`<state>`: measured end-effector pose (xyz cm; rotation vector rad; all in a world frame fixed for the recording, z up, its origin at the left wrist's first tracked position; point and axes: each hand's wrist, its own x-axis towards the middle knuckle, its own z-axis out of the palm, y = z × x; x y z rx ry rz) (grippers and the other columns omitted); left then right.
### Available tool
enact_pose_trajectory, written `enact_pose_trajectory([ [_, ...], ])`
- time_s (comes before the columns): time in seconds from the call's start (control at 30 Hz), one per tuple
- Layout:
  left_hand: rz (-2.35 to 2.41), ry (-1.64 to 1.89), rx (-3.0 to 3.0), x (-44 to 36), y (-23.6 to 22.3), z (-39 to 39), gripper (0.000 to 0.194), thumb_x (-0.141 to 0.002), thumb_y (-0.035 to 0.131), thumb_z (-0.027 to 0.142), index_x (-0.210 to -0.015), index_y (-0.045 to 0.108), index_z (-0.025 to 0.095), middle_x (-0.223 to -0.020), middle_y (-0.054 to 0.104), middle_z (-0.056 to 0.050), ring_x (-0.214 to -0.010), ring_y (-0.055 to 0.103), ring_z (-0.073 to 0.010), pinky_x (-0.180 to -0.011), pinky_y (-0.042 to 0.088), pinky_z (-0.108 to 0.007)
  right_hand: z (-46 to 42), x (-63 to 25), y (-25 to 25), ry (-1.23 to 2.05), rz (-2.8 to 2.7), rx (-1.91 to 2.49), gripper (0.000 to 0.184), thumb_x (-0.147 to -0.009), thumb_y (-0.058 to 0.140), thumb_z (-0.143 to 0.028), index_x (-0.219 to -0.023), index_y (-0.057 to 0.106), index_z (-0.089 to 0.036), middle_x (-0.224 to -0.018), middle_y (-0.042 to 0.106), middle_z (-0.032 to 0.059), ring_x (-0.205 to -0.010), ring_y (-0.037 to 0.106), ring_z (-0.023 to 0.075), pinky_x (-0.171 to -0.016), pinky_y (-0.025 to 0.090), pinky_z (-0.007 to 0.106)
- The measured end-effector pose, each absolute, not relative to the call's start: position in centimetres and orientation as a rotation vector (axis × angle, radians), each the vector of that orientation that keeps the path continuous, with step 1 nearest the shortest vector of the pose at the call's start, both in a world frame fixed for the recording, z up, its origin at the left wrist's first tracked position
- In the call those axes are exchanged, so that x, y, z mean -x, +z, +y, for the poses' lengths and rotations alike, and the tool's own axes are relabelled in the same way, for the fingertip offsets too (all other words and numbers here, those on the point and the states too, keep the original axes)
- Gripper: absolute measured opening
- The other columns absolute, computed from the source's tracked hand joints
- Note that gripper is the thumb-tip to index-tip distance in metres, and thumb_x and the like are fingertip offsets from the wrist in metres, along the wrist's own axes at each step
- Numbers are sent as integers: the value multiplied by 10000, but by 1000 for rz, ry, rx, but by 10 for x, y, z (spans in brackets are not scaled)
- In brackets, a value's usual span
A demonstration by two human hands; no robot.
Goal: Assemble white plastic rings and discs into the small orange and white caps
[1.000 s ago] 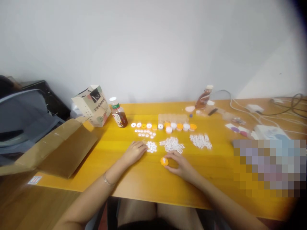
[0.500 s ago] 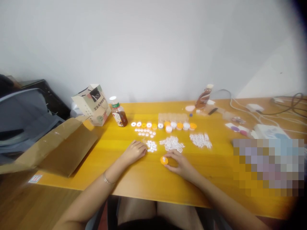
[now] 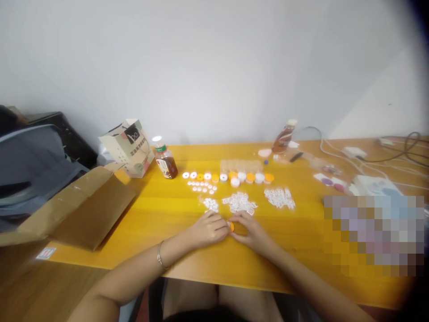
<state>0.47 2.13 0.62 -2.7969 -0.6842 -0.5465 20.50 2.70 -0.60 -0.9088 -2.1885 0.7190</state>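
My left hand [image 3: 210, 229] and my right hand [image 3: 252, 231] meet at the front middle of the yellow table [image 3: 174, 214]. Both have curled fingers pinching a small orange round piece [image 3: 231, 226], which shows only as a sliver between the fingertips. Just beyond the hands lie heaps of small white parts: one small heap [image 3: 211, 204], a lacy one [image 3: 240, 202] and another to the right [image 3: 279, 197]. Behind them runs a row of orange and white round pieces [image 3: 234, 177].
A brown drink bottle [image 3: 165, 163] and a paper bag [image 3: 128, 146] stand at the back left, a cardboard box [image 3: 80, 210] over the left edge. Another bottle [image 3: 283, 136] leans at the back. Cables [image 3: 385, 154] and a white device [image 3: 372, 184] lie right.
My left hand has slid right from the small white heap to the orange piece and closed on it beside my right hand. The right hand has hardly moved.
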Motion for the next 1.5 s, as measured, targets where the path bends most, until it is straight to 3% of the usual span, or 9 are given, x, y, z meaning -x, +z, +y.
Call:
enact_pose_trajectory([
  [0.37,-659,-524,2808,-1,11,23,176,-880,379,174,-939,544,162,-839,617,-35,-771,522,-118,-699,351,-274,26,-204,-4,735,-2183,925,213,-719,594,-195,-927,570,-238,-892,548,48,-859,551,194,-775,466,348],
  [0.9,-709,-583,2874,-2,6,23,198,-877,386,196,-956,567,180,-873,631,-36,-812,533,-118,-732,350,-273,26,-205,-6,736,-2182,920,225,-712,603,-197,-930,570,-240,-901,549,49,-866,549,197,-776,461,354],
  [1.2,-1084,-880,2944,5,7,27,200,-856,412,198,-928,598,195,-893,629,-31,-822,537,-126,-747,375,-272,25,-204,-4,740,-2178,941,182,-732,586,-216,-911,573,-245,-903,552,41,-872,550,191,-794,458,341],
  [1.5,-1232,-817,3072,-10,9,26,170,-832,466,250,-898,617,208,-866,599,-29,-836,527,-141,-777,393,-278,26,-205,-5,742,-2198,929,172,-737,579,-219,-907,571,-244,-915,544,42,-879,544,192,-796,454,335],
])
